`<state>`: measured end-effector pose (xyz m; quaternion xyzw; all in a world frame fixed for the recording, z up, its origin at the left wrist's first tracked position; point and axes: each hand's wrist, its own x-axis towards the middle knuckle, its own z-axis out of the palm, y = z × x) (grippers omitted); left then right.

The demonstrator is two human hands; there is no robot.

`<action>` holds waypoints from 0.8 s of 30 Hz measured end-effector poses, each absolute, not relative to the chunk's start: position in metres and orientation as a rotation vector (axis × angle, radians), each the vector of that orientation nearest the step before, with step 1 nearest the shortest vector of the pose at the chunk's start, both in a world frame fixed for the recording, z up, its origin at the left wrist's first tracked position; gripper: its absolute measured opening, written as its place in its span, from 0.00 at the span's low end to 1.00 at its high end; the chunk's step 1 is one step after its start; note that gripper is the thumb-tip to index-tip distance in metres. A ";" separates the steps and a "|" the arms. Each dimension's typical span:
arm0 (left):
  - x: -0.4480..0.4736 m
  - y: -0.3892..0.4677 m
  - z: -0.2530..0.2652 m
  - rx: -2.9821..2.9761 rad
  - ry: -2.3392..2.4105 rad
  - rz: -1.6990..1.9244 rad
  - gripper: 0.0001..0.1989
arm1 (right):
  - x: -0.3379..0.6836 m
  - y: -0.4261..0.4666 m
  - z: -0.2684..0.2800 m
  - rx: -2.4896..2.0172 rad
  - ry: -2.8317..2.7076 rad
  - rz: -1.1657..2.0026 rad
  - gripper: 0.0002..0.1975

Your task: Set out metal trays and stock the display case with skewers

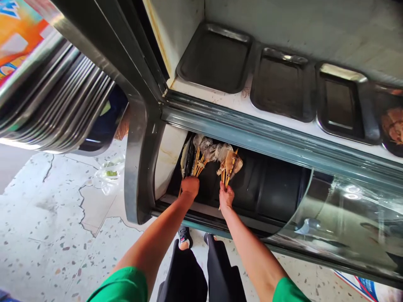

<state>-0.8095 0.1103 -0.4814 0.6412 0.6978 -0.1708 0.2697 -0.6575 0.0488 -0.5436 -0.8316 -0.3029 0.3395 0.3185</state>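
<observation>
My left hand (190, 186) is closed around the lower ends of a bundle of wooden skewers (198, 163), low in the left part of the display case. Greyish, shiny food pieces (208, 147) sit at the far ends of these sticks. To the right, my right hand (226, 196) grips a second bundle of skewers (227, 176), which carries pale brown pieces of food (230, 161). Both bundles are over a dark tray (252, 180) inside the case. Beside my left hand lies a long dark and pale item whose kind I cannot make out.
Metal trays (217, 54) line the upper shelf, the rightmost holding reddish food (395, 123). Curved glass (352, 226) covers the case's right side. A grey frame post (138, 167) and stacked metal trays (63, 96) stand left. A plastic bag (110, 173) lies on the floor.
</observation>
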 end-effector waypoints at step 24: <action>-0.803 0.067 -0.496 1.067 2.042 0.166 0.12 | -0.719 0.070 -0.559 -2.308 -1.219 0.755 0.11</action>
